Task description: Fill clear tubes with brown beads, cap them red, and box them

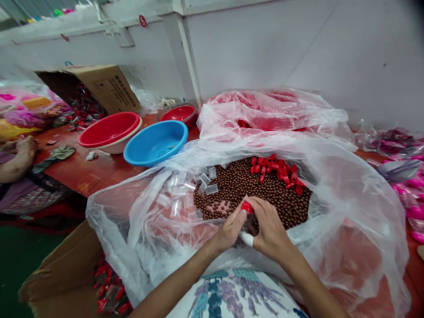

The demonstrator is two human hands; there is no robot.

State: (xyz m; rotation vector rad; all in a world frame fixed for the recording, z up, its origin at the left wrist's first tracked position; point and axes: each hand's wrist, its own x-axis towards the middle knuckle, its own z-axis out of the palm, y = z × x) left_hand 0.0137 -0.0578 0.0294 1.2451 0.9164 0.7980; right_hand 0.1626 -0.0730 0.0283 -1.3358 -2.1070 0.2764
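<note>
Both of my hands meet over the near edge of a pile of small brown balls [255,185]. Between them is a small clear container with a red cap [247,207]. My left hand [230,227] grips it from the left, thumb near the cap. From the right, my right hand [270,227] closes round it, with a white cover on the thumb. Loose clear plastic containers [179,190] lie to the left of the balls. Red caps [278,170] are heaped on the pile's far right side. Fingers hide part of the held container.
A translucent plastic sheet [334,172] surrounds the pile. Blue [155,143] and red [109,130] basins stand at the back left. Cardboard boxes [115,90] hold red-capped pieces, one box [62,274] below the table's left edge. Another person's arm [20,161] is at far left.
</note>
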